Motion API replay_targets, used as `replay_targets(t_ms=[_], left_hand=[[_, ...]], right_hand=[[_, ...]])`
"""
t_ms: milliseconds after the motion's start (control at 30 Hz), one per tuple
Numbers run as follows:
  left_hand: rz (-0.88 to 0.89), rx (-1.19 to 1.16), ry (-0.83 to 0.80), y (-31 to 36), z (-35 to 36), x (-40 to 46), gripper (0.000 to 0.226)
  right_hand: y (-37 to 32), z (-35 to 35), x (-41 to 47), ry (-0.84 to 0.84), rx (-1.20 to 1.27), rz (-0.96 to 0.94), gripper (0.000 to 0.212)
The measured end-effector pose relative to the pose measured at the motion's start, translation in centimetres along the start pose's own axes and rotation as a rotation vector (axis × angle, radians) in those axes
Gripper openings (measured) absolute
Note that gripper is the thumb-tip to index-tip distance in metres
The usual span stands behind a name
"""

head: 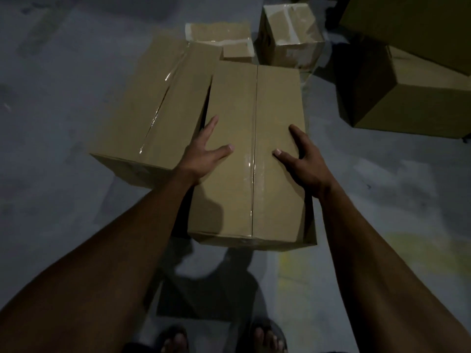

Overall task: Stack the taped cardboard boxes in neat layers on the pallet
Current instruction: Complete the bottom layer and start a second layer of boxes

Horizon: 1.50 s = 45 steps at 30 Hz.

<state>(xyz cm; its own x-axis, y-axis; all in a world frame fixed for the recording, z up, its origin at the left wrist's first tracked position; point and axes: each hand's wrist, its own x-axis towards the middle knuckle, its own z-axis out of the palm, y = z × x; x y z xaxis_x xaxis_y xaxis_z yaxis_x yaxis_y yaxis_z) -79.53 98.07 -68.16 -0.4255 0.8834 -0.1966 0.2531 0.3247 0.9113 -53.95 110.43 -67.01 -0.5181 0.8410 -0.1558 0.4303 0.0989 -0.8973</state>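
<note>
Taped cardboard box (254, 159) held lengthwise above grey floor (56, 138), just beside second taped box (153, 108) at its left. Left hand (204, 154) pressed against left top edge, fingers straight, thumb spread across the top. Right hand (303, 161) likewise on right edge, fingers partly wrapped over the side. Smaller boxes (288, 36) beyond
</note>
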Motion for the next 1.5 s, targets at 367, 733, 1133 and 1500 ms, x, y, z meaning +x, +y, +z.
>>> replay_targets(t_ms=[367,733,1133,1500], left_hand=[[0.027,0.023,-0.188,28.1,-4.6,-12.0,0.089],[0.17,0.024,-0.462,59.9,-2.4,-25.7,0.087],[0.355,0.054,-0.939,75.8,6.6,-42.6,0.085],[0.574,0.077,-1.297,83.1,15.4,-57.9,0.082]], right_hand=[[-21.2,-14.8,-15.8,0.127,0.089,0.099,0.09],[-43.2,-34.9,-37.2,0.474,0.077,0.171,0.089],[-52.3,-41.8,-65.1,0.965,0.042,0.378,0.088],[-55.2,-41.8,-84.4,1.351,0.12,0.459,0.088]])
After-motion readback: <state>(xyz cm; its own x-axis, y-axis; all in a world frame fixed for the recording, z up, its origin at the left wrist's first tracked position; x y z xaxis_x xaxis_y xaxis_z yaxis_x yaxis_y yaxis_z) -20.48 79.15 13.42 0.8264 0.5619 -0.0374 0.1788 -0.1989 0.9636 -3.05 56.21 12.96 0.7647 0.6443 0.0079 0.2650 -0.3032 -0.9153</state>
